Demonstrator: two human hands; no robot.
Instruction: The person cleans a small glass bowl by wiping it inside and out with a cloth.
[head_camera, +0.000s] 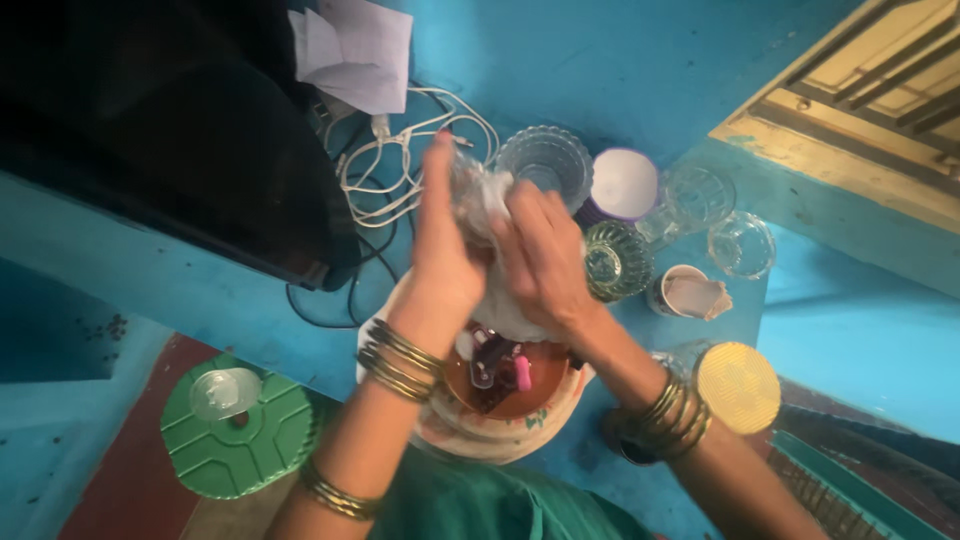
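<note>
Both hands are bunched around a crinkly clear bag (480, 195) right above the round tub (500, 420). Left hand (445, 250) has its grip pinching the bag, right hand (545, 260) is pressed onto it too. Glass bowls (545, 160) sit just behind on the blue surface (650, 70).

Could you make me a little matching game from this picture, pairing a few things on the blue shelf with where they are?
Things:
1. white cable
2. yellow lid
3. green lid
4. clear plastic bag

Places:
A. low at the left, a small clear cup on it
B. held between the left hand and right hand
C. coiled beside the dark screen
D. near the right wrist

Pairs: 1-C, 2-D, 3-A, 4-B
</note>
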